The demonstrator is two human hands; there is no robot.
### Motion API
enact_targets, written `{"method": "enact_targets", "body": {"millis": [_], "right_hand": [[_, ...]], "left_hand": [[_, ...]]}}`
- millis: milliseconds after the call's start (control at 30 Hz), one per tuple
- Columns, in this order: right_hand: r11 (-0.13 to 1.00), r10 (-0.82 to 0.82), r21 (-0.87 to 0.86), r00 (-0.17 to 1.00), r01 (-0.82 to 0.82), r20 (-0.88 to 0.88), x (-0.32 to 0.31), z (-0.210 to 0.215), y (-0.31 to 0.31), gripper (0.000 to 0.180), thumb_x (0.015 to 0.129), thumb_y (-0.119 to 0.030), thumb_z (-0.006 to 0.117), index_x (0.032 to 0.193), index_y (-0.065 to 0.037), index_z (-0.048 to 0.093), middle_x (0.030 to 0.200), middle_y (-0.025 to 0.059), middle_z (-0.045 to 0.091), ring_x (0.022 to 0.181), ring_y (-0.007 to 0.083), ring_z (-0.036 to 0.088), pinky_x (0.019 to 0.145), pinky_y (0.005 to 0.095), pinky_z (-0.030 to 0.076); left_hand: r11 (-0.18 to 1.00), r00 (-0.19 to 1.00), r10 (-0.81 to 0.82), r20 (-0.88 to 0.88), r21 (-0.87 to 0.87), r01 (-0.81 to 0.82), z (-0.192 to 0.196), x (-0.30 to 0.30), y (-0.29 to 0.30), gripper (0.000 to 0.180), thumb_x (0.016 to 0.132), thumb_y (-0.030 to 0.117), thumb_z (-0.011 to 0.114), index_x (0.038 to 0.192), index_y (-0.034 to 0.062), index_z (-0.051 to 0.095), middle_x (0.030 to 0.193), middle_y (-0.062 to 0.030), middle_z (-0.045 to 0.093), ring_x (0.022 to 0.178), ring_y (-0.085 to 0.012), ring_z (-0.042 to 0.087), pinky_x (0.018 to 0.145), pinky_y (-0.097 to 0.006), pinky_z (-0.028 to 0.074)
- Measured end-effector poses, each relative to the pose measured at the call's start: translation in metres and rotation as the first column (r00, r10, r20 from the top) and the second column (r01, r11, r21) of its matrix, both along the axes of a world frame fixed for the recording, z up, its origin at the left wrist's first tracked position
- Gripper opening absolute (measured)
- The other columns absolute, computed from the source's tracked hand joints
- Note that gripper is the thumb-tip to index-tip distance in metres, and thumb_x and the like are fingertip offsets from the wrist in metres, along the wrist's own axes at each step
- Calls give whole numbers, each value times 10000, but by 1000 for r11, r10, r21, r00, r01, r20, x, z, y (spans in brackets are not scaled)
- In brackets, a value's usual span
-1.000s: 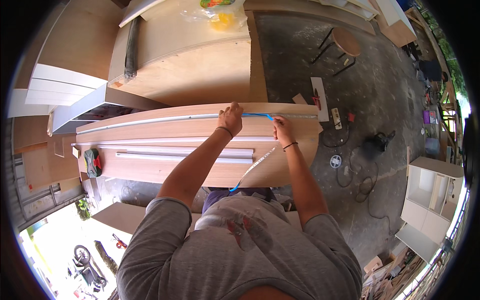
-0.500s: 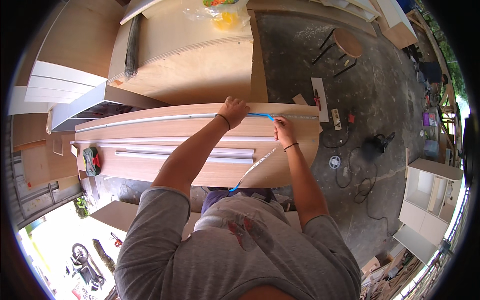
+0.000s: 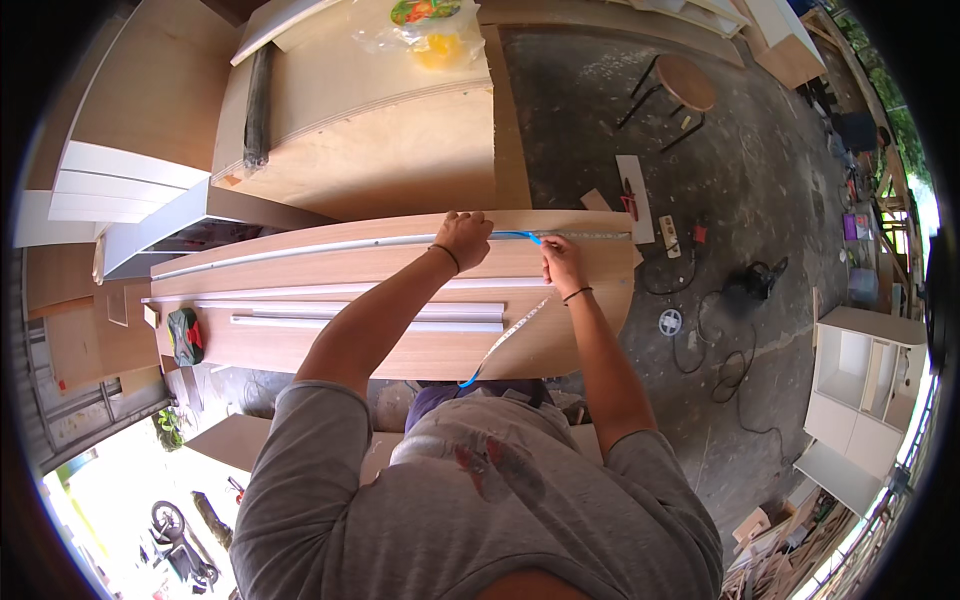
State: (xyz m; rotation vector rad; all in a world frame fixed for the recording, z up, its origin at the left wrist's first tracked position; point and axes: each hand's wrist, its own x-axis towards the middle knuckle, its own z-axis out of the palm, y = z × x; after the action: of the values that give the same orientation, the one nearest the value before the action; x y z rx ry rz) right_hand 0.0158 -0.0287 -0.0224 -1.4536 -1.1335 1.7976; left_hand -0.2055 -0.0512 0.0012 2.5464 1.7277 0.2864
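A thin LED strip point(image 3: 517, 329) with a blue backing runs between my hands, then sags in a loop toward my waist. My left hand point(image 3: 464, 240) is closed over it at a long pale channel point(image 3: 300, 254) near the board's far edge. My right hand point(image 3: 562, 262) pinches the strip just to the right, where its blue side point(image 3: 516, 234) shows. Under my left fingers the strip is hidden. Beyond my right hand, a speckled silvery length point(image 3: 600, 236) continues along the channel's line. All this lies over a wood-grain board point(image 3: 560, 340).
More white profiles point(image 3: 380, 324) lie on the board, with a green-and-black pouch point(image 3: 185, 336) at its left end. A large plywood box point(image 3: 390, 140) stands behind. On the floor at right are a round stool point(image 3: 686, 82), a power strip point(image 3: 670, 236), a white reel point(image 3: 670, 322) and cables point(image 3: 735, 375).
My left hand has shifted slightly toward me, with its fingers lower over the channel. The right hand keeps its pinch nearly in place. The whole view has shifted a little.
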Motion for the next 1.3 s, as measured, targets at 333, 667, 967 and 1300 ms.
{"method": "enact_targets", "body": {"millis": [333, 667, 967, 1300], "right_hand": [[980, 188, 19, 948, -200, 258, -1, 23, 4, 321, 859, -192, 512, 1133, -38, 578, 662, 123, 602, 481, 184, 579, 469, 303, 478], [741, 133, 334, 614, -583, 778, -14, 25, 3, 337, 776, -89, 472, 1074, -28, 617, 965, 234, 615, 924, 364, 591, 828, 389, 475], [728, 110, 410, 684, -549, 721, -11, 24, 3, 338, 773, -77, 461, 1066, -22, 619, 972, 245, 607, 926, 369, 588, 831, 392, 469], [703, 98, 428, 675, -567, 732, -11, 15, 5, 343, 773, -74, 455, 1071, -19, 616, 984, 239, 606, 949, 362, 584, 846, 385, 472]], "left_hand": [[733, 674, 615, 409, -610, -299, 23, 33, 2, 269, 796, 246, 511, 705, 15, 614, 726, -212, 609, 726, -368, 594, 688, -435, 460], [775, 602, 609, 516, -548, -315, 17, 24, -5, 333, 788, 289, 494, 654, -3, 581, 694, -211, 592, 686, -368, 579, 644, -429, 451], [768, 490, 640, 591, -475, -429, 51, -76, -50, 352, 801, 261, 529, 619, -37, 479, 545, -204, 438, 494, -257, 411, 525, -398, 366], [624, 428, 776, 463, -665, -411, 76, -140, -124, 379, 840, 262, 550, 579, 10, 442, 491, -24, 353, 494, -95, 331, 456, -303, 300]]}}
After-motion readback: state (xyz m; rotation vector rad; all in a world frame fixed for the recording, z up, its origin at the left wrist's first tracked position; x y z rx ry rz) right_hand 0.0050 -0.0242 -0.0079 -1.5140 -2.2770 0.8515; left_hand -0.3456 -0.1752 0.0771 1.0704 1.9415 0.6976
